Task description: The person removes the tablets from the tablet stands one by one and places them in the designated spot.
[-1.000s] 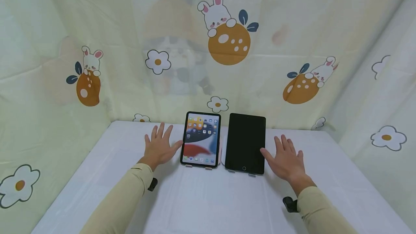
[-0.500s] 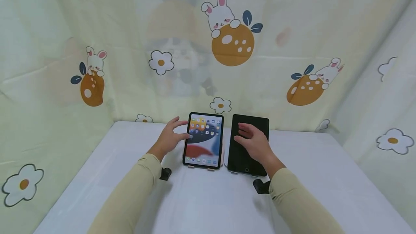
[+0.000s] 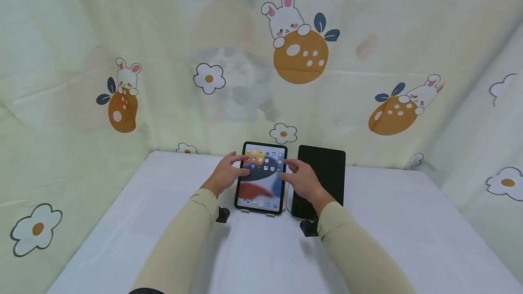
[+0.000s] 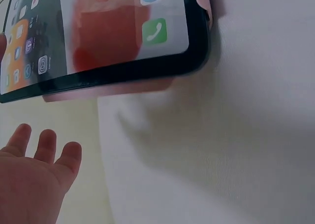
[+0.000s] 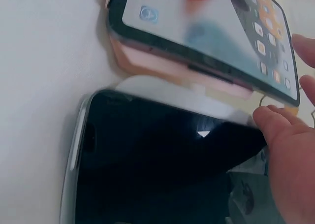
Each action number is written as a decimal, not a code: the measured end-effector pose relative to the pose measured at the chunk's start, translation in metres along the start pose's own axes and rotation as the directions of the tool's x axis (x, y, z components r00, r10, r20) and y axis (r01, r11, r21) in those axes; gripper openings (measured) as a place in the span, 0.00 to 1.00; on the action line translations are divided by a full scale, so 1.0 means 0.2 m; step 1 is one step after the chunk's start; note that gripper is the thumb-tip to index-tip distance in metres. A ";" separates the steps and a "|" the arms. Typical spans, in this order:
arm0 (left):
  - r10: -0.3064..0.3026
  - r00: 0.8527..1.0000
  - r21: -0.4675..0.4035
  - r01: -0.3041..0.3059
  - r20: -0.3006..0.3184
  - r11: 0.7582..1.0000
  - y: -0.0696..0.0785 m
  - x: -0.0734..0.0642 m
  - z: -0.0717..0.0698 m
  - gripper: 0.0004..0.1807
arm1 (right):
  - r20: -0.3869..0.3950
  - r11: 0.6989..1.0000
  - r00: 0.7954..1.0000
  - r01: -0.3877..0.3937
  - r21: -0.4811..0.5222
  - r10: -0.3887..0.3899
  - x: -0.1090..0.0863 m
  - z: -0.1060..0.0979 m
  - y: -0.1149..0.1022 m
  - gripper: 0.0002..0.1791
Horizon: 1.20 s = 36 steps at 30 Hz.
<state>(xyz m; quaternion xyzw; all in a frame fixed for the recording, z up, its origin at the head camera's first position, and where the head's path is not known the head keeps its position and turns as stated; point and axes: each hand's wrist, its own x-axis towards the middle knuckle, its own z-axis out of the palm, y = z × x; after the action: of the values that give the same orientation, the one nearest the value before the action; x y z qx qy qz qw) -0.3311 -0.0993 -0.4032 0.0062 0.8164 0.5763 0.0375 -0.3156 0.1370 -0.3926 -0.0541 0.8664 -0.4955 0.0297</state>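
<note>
A tablet with a lit home screen (image 3: 261, 189) leans upright on a pink stand (image 4: 113, 89). My left hand (image 3: 225, 173) is at its left edge, thumb and index finger reaching over the border of the screen. Several other fingers (image 4: 47, 145) are apart from the tablet in the left wrist view. At the opposite edge is my right hand (image 3: 303, 180), its thumb and fingertips close to the frame; contact is hard to tell. Behind my right wrist stands a second tablet with a black screen (image 3: 328, 171), partly covered by that hand, on a white stand (image 5: 167, 93).
Both stands rest on a white-covered table (image 3: 261, 253), close beside each other. A cream curtain (image 3: 171, 103) printed with rabbits and flowers hangs behind the table and along its sides. Small black devices (image 3: 309, 228) sit under both wrists.
My right hand has moved left, from beside the black tablet across its front to the lit tablet's right edge. The left hand has turned, with its thumb and index finger over the left edge.
</note>
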 end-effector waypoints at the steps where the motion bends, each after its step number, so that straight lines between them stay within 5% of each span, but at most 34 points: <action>1: -0.001 1.000 -0.005 0.001 0.006 1.000 0.00 0.00 0.01 0.25 | 0.005 1.000 1.000 -0.003 0.005 0.003 0.01 0.01 0.00 0.27; 14: -0.013 0.999 -0.099 0.019 0.052 0.995 -0.04 0.05 0.04 0.24 | 0.056 0.996 0.995 -0.078 -0.046 0.081 0.05 0.05 -0.04 0.28; 25: -0.020 0.999 -0.145 0.026 0.042 0.989 -0.04 0.06 0.04 0.23 | 0.016 0.996 0.997 -0.079 -0.032 0.079 0.07 0.03 -0.08 0.22; 36: 0.084 0.996 0.007 -0.084 0.016 0.996 0.03 0.05 -0.05 0.13 | -0.058 0.998 0.998 0.022 -0.058 -0.025 0.03 0.01 -0.13 0.06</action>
<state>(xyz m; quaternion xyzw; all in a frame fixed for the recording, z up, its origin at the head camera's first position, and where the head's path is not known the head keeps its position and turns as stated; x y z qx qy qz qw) -0.3429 -0.1072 -0.3953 0.0452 0.8173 0.5740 0.0196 -0.3201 0.1212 -0.3708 -0.0505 0.8802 -0.4719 -0.0030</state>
